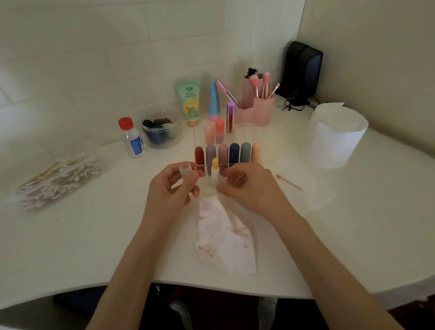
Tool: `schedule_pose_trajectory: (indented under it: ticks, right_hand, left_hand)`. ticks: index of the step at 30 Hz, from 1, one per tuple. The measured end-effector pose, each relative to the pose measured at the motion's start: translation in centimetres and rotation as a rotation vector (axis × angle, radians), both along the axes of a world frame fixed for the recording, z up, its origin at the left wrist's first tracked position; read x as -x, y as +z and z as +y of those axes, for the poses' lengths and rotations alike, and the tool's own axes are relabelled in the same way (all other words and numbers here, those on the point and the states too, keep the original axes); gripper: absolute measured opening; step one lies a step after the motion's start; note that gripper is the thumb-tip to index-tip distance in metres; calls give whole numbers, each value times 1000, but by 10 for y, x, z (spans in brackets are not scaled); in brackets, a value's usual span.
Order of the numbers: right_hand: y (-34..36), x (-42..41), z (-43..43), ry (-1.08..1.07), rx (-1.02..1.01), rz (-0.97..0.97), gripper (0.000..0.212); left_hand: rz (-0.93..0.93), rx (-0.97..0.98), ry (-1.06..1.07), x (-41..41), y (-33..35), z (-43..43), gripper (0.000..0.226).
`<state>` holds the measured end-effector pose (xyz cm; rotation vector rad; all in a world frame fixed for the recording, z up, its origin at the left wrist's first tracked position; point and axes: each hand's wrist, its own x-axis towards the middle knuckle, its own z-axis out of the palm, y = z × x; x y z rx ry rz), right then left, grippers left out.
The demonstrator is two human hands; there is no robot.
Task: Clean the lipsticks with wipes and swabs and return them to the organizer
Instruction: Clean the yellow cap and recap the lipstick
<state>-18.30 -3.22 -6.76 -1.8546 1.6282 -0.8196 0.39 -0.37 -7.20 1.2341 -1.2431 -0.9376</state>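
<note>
My left hand [172,188] pinches a translucent lipstick cap [187,171], held with its opening up. My right hand [249,185] grips an uncapped lipstick [215,172] with a yellow tip, together with a stained white wipe [223,240] that hangs from it down onto the table. Just behind my hands stands the clear organizer [245,134], with several capped lipsticks [223,154] in its front row and two pink ones [215,131] in the row behind. A used swab [289,182] with a pink tip lies on a white wipe to the right.
A pile of cotton swabs [56,178] lies at the left. Behind it are a small red-capped bottle [131,137] and a clear tub [161,129]. Tubes and a pink brush holder [257,107] stand at the back. A white wipe roll [336,134] is at the right.
</note>
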Motion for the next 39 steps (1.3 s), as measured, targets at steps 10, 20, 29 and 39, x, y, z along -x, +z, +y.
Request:
schedule_pose_trajectory:
  ticks: [10,20,29,39]
  right_hand:
    - [-9,-23,4,10,65,-129,28]
    - [-5,-22,17,179,141,-201,31]
    - [-6,-23,18,240,132,-196,26]
    - [-8,-28,20,205,196,-276,34]
  left_hand:
    - [44,-2,-17,3,-6,2,6]
    - [18,101,-87,6,1,12,15]
    - [111,49,-27,0,2,12,22]
    - [191,62,3,3,7,16,15]
